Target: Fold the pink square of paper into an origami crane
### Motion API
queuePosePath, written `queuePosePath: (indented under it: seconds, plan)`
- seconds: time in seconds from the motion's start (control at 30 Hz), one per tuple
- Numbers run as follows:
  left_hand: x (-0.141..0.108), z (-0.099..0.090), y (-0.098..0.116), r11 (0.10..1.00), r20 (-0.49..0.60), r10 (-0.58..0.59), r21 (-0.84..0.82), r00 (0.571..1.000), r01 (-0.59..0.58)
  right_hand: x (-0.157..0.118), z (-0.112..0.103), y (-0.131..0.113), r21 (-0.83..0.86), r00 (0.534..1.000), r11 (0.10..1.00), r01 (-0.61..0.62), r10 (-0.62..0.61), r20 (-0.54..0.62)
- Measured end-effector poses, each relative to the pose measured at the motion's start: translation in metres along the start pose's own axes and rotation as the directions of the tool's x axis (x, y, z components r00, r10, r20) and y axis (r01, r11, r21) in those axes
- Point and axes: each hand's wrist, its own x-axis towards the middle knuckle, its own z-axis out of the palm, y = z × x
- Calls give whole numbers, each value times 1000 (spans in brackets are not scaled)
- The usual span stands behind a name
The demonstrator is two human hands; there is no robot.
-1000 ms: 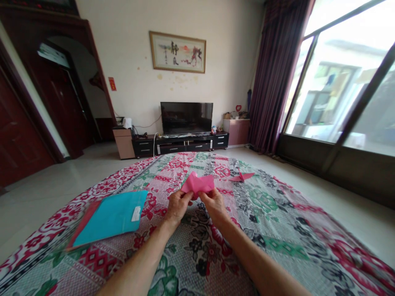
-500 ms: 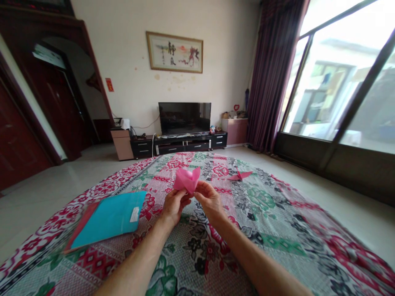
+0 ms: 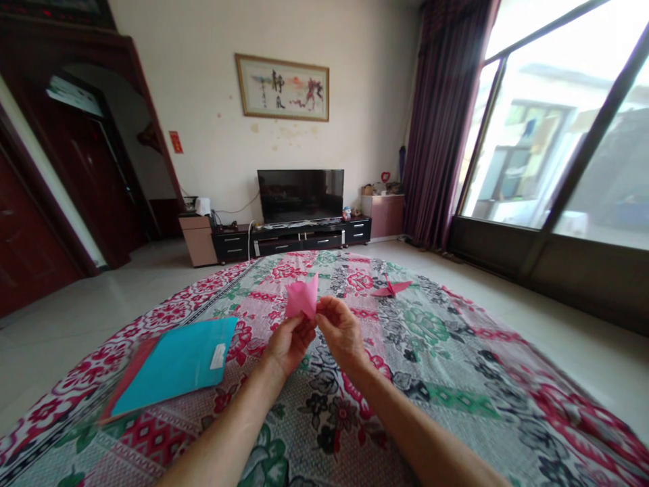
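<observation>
Pink paper (image 3: 301,297), partly folded, was the piece in hand: held up over the patterned cloth (image 3: 430,365), approx. at 11 o'clock from the hands, one pointed flap standing up at its 1 o'clock.

L hand (image 3: 291,341): thumb & fingers pinched on the paper's bottom edge, abt 6 o'clock. R hand (image 3: 342,331): thumb & fingertips closed on the lower corner, abt 5 o'clock, nearly meeting the L fingers. Exact finger pressure - couldn't tell.

Handling (my est.): v. light, thin, soft-ish; stiffness prob. only along creases. Not esp. slippery, but easily crumpled or torn if squeezed hard. Best hold: fingertips only, on the layered lower edge nr the 5-6 o'clock corner; upper flap looked too flimsy to grip. Inner folds hidden, so no. of layers unknown.

Surroundings: winged paper figure (image 3: 392,289), also pink, lay on cloth at 2 o'clock, well apart from hands. Blue flat pack (image 3: 175,362) w/ white label (image 3: 218,356) lay at approx. 8-9 o'clock. TV (image 3: 301,196) stood beyond, at 12.
</observation>
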Motion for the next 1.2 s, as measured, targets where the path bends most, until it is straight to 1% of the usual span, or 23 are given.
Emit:
queuePosePath:
  seconds: [0.13, 0.37, 0.47, 0.57, 0.63, 0.73, 0.77, 0.83, 0.93, 1.1, 1.2]
  plan:
    - [0, -1, 2, 999, 9, 0, 41, 1000, 0, 2, -3, 2, 21, 999, 1000, -19, 18, 50]
    - [-1, -3, 7, 990, 66, 34, 133, 997, -43, 2, -7, 1, -31, 997, 999, -28, 30, 75]
    - [-1, -5, 9, 991, 70, 16, 133, 997, -25, 3, -9, 5, -48, 996, 998, -32, 36, 86]
    - [-1, -8, 11, 995, 87, -31, 100, 996, 22, 2, -11, 6, -52, 992, 996, -67, 72, 102]
    - [-1, -9, 11, 994, 103, -61, 92, 993, 52, 2, -11, 3, -36, 983, 994, -100, 104, 151]
    - [-2, -10, 12, 991, 138, -99, 100, 985, 86, 0, -10, -5, -13, 946, 988, -157, 154, 285]
    - [-2, -11, 12, 990, 149, -110, 105, 983, 95, -1, -10, -7, -7, 939, 983, -186, 179, 294]
    - [-2, -10, 12, 988, 156, -118, 114, 981, 101, -2, -9, -10, -3, 933, 973, -231, 222, 283]
    - [-2, -9, 11, 988, 122, -99, 128, 988, 83, -2, -9, -10, 19, 936, 964, -266, 254, 245]
    - [-3, -4, 9, 984, 76, -62, 171, 995, 48, -1, -10, -8, 56, 917, 939, -340, 318, 242]
    - [-4, -2, 8, 980, 51, -42, 195, 998, 32, 0, -11, -7, 59, 912, 933, -356, 332, 241]
